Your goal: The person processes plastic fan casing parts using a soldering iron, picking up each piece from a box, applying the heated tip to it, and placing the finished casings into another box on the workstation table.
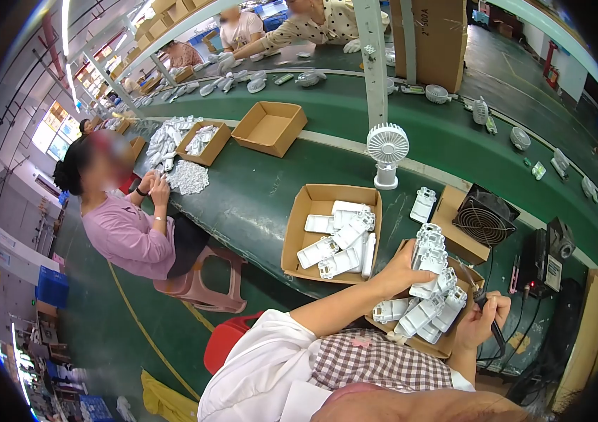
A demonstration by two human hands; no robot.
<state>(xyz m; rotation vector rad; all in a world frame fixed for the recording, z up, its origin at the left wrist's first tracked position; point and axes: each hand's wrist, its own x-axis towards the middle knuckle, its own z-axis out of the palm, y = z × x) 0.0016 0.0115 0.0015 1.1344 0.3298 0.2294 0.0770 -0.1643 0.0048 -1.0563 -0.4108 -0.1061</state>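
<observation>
My left hand is wrapped round a stack of white plastic housings, held above a cardboard box. Inside that box, more white housings lie in a loose pile. On the right, my right hand grips a soldering iron with a black handle and cable. Its tip points up and left, close to the box; whether it touches a housing I cannot tell. Another open cardboard box with white housings stands to the left. One single housing lies on the green bench beyond my left hand.
A white handheld fan stands behind the boxes. To the right are a black cooling fan, a black soldering station and cables. A co-worker sits at left by white parts. A conveyor carries fans behind a post.
</observation>
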